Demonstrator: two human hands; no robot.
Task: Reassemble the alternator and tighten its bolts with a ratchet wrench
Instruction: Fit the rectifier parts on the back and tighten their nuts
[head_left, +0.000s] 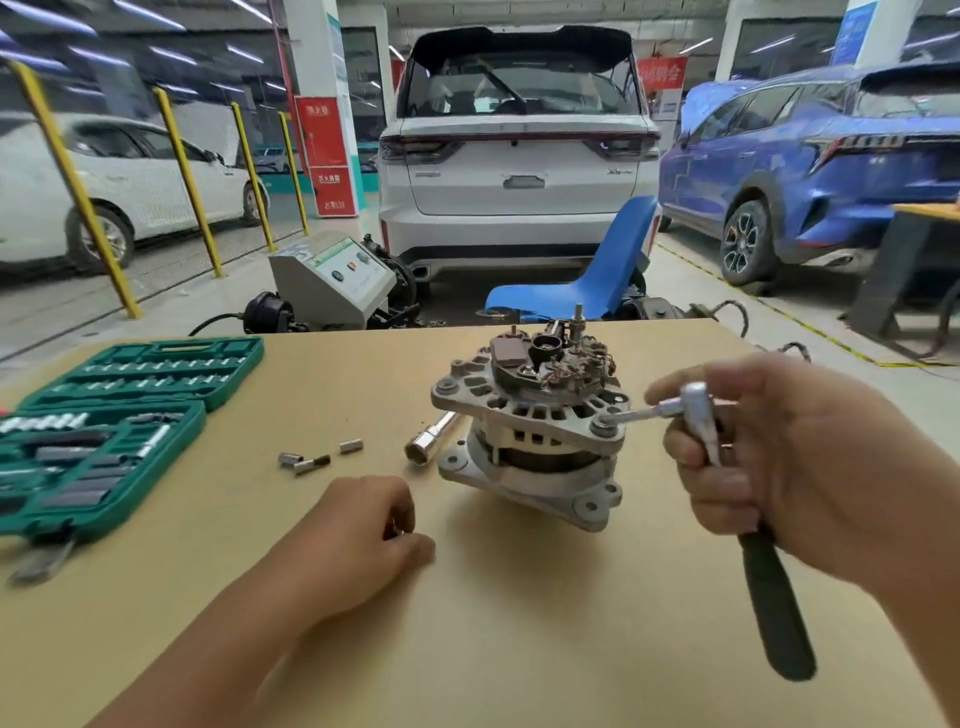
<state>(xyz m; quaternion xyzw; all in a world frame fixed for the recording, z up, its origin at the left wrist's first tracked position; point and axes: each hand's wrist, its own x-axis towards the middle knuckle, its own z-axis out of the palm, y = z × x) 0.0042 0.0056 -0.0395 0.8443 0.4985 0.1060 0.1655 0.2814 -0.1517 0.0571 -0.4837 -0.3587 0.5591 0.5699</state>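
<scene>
The grey alternator (530, 431) stands on the tan table (519, 623), its open rear end with brushes and windings facing up. My right hand (769, 457) grips the ratchet wrench (701, 415) just below its head; the black handle (776, 608) points down toward me. A thin extension from the wrench head reaches left to a bolt on the alternator's right flange (605, 423). My left hand (363, 530) rests on the table left of the alternator, its fingers curled around a small metal part (399, 531) that is mostly hidden.
An open green socket set case (104, 431) lies at the table's left. A long silver socket (431, 441) and three small bits (317, 457) lie left of the alternator. Beyond the table stand a blue chair (597, 275), a grey machine (337, 280) and parked cars.
</scene>
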